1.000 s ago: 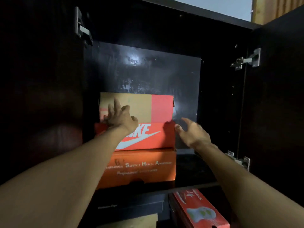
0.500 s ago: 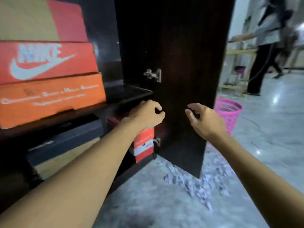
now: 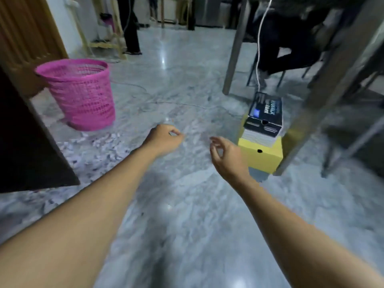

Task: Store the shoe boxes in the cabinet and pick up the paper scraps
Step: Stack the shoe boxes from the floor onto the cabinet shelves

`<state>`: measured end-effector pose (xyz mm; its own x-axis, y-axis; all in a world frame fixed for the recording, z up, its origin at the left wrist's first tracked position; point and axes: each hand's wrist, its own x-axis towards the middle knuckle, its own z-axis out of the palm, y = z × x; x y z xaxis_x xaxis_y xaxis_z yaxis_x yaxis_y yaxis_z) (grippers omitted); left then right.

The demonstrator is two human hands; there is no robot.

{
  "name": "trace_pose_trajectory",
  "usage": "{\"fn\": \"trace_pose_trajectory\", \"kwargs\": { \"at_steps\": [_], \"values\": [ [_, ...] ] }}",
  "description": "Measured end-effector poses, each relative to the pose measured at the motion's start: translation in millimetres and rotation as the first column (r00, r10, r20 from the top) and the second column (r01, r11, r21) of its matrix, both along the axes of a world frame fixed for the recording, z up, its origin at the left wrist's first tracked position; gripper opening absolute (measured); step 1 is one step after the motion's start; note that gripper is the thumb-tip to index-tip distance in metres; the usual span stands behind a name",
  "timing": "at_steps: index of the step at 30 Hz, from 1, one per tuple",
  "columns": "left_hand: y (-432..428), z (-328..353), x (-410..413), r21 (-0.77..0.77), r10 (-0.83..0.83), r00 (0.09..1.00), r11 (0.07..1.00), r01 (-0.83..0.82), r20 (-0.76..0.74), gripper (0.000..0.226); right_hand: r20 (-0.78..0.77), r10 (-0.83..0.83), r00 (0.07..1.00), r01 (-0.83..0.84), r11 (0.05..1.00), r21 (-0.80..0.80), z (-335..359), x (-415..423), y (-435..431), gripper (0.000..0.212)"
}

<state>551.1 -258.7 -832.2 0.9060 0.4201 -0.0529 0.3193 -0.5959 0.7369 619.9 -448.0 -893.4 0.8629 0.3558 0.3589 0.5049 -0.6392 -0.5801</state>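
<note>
Paper scraps (image 3: 99, 148) litter the floor by the pink basket (image 3: 81, 94), not yet gathered. My left hand (image 3: 164, 140) and right hand (image 3: 224, 154) hang loosely curled, empty. Just right of them, a black shoe box (image 3: 265, 117) sits on a yellow shoe box (image 3: 261, 156), both not yet stored.

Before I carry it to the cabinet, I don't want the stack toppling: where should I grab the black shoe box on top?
Probably take the black shoe box by its long sides, one hand each, from its near short end: it lies flat on top, that end facing you.
</note>
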Motion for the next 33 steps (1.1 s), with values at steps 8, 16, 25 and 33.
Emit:
{"fn": "trace_pose_trajectory", "kwargs": {
  "at_steps": [8,16,25,33],
  "values": [
    [-125,-112,139,-0.334,-0.118,0.981,0.940,0.062,-0.151,0.053,-0.504,-0.370,0.780,0.419,0.908,-0.018,-130,87,-160,0.041],
    [-166,-226,210,-0.501,0.102,0.979,0.847,-0.179,-0.178,0.051,-0.760,-0.287,0.582,0.575,0.807,0.136,-189,159,-189,0.045],
    [-158,-256,252,-0.675,0.136,0.956,0.682,-0.282,-0.261,0.030,-0.833,-0.004,0.553,0.558,0.745,0.366,-198,208,-187,0.035],
    [-145,-266,220,-0.609,0.127,0.946,0.738,-0.291,-0.298,0.030,-0.875,0.050,0.482,0.572,0.738,0.357,-194,190,-190,0.027]
  ]
}}
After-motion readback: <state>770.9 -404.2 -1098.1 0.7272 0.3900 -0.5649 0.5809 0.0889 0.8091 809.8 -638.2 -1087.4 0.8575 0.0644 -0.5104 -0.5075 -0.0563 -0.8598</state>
